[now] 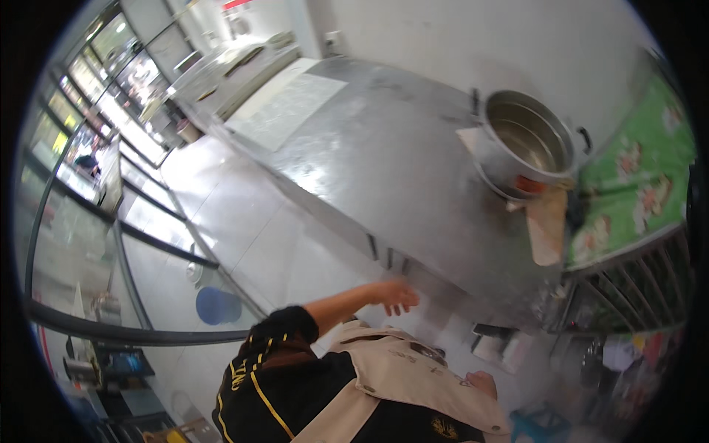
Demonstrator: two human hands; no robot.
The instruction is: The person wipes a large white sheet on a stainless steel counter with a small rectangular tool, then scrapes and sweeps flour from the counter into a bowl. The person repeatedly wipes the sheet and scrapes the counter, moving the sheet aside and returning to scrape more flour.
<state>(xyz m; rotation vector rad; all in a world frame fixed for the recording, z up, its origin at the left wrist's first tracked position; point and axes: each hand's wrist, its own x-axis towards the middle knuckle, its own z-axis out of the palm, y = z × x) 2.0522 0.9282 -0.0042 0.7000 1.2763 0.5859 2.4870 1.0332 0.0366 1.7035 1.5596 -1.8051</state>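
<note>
My left hand (396,296) hangs in the air beside the front edge of a stainless steel worktable (388,194). Its fingers are apart, slightly blurred, with nothing between them. Low by the beige apron (415,365) is my right hand (483,384); only part of it shows, and I cannot tell whether it grips anything. A large two-handled metal pot (526,133) stands on the worktable near the wall, with liquid inside. Against the pot's near side lies a pale flat board or cloth (545,230), out of reach of both hands.
A green patterned cloth (631,171) covers a surface at the right. Glass partitions (77,243) with dark frames line the left, and a blue bucket (219,305) shows there. A blue plastic stool (540,423) stands low at the right. A pale sheet (299,105) lies on the worktable's far end.
</note>
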